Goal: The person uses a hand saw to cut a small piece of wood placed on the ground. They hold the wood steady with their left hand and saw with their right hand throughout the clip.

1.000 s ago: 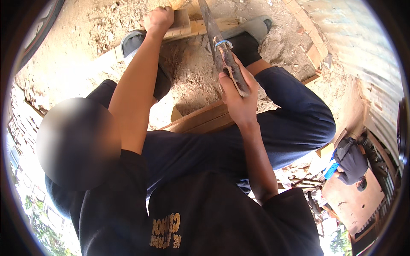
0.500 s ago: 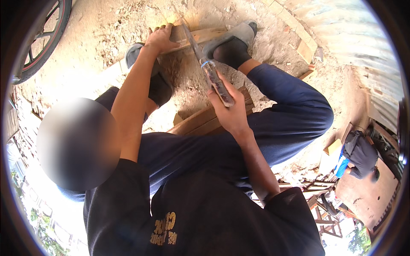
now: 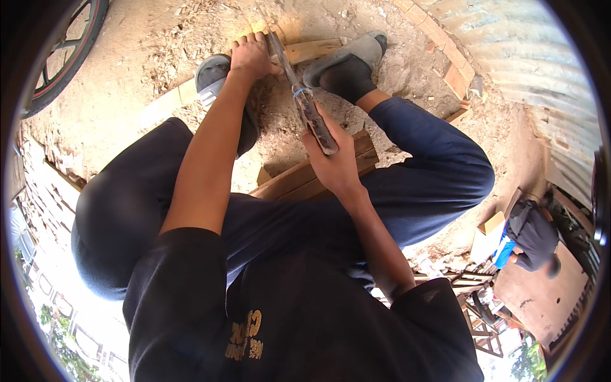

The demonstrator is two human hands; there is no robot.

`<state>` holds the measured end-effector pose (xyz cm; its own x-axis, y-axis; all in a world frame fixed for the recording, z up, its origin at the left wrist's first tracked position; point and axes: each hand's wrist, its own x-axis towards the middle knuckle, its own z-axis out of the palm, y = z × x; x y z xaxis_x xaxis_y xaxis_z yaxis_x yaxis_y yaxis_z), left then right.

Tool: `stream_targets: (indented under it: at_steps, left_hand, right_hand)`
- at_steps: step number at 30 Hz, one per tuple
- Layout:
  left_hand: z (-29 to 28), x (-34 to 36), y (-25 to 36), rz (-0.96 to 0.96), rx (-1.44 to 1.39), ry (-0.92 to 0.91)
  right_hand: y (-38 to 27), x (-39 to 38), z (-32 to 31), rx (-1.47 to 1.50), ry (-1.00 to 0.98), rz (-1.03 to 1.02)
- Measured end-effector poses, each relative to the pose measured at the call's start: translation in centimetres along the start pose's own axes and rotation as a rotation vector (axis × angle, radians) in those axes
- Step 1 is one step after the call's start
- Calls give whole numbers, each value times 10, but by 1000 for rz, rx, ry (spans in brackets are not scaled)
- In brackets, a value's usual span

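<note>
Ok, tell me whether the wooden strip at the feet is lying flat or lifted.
Flat: the wooden strip lies on the dirt, pinned under both sandals, left hand pressing it.

The left hand (image 3: 251,56) covers the spot where the blade (image 3: 282,57) meets the wooden strip (image 3: 312,49), so the contact between them cannot be made out. The blade's tip is lost behind those fingers. The right hand (image 3: 334,162) wraps the dark handle (image 3: 316,124), hiding its lower end. The left forearm and knee cover most of the left sandal (image 3: 213,73). The planks (image 3: 305,181) under the person run out of sight beneath the legs. The wheel (image 3: 60,54) at upper left is cut off by the picture's rim. The distant person (image 3: 531,232) at right is too small to tell what they handle.
</note>
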<state>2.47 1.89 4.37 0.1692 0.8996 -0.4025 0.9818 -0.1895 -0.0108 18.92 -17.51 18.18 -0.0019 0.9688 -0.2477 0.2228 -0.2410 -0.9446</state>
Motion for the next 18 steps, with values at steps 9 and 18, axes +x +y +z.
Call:
stream_targets:
  at_steps: [9,18]
  left_hand:
    - [12,0,-2,40,-76,149]
    - [27,4,-10,45,6,247]
  right_hand:
    - [38,49,20,-30,38,-49]
    - [43,36,18,-88,51,-125]
